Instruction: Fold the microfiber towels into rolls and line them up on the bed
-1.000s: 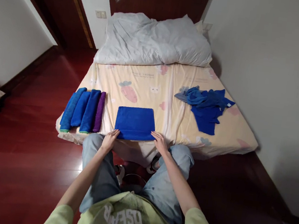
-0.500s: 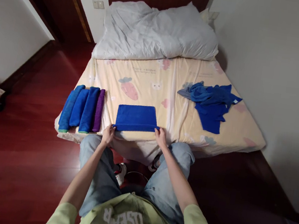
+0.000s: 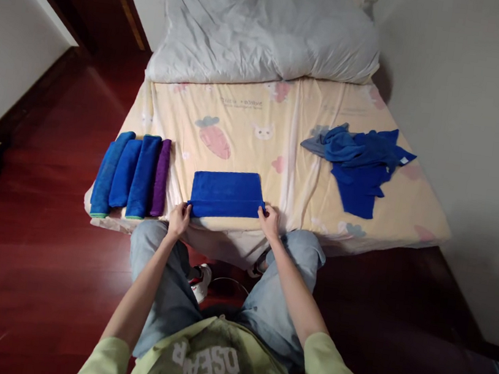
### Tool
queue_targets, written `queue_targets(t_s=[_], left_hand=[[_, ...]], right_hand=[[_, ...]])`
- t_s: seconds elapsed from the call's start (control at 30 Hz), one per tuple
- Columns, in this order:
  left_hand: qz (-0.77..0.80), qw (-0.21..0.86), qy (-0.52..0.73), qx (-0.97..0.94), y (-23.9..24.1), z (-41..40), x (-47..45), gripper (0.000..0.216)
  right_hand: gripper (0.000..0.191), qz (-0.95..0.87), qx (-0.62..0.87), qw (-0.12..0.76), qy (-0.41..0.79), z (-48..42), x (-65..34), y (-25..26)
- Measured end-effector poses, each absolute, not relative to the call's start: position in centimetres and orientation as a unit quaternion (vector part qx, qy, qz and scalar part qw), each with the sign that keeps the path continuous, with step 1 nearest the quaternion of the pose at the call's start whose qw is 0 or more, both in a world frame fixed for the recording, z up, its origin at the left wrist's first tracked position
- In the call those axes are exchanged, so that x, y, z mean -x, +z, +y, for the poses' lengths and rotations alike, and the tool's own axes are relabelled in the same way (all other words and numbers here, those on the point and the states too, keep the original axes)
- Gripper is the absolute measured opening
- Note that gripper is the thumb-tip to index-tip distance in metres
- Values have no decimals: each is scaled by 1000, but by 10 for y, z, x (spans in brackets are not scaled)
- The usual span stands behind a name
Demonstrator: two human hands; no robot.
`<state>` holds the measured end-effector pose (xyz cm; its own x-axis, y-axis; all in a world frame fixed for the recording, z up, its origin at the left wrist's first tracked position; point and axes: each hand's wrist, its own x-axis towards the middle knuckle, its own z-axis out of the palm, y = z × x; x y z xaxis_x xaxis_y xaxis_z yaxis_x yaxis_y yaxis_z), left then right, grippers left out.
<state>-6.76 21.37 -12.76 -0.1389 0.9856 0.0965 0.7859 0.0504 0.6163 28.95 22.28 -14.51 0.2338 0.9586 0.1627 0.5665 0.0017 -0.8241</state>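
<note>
A blue towel [image 3: 226,191] lies flat at the bed's near edge, its front strip folded over along the side closest to me. My left hand [image 3: 179,219] pinches the folded strip at its left end. At the right end, my right hand [image 3: 269,221] grips the same strip between thumb and fingers. Left of it, several rolled towels stand side by side: blue rolls [image 3: 143,177] with green edges on some, and a purple roll [image 3: 161,178] nearest my left hand.
A loose heap of blue cloths [image 3: 359,159] lies on the bed's right side. A large grey-white pillow or quilt [image 3: 267,28] spans the head end. The patterned yellow sheet [image 3: 241,111] covers the bed. A wall [image 3: 463,118] rises on the right.
The front strip of the blue towel now looks wider and folded further over, with both hands still at its ends. The view has tilted down slightly.
</note>
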Motion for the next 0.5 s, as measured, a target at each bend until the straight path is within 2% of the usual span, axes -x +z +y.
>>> queue_targets(t_s=[0.17, 0.5], left_hand=[[703, 183, 282, -627, -130, 214, 67, 29], [701, 175, 283, -631, -133, 212, 66, 27]], right_hand=[[31, -560, 686, 415, 208, 220, -289, -143], [27, -527, 695, 432, 232, 219, -288, -143]])
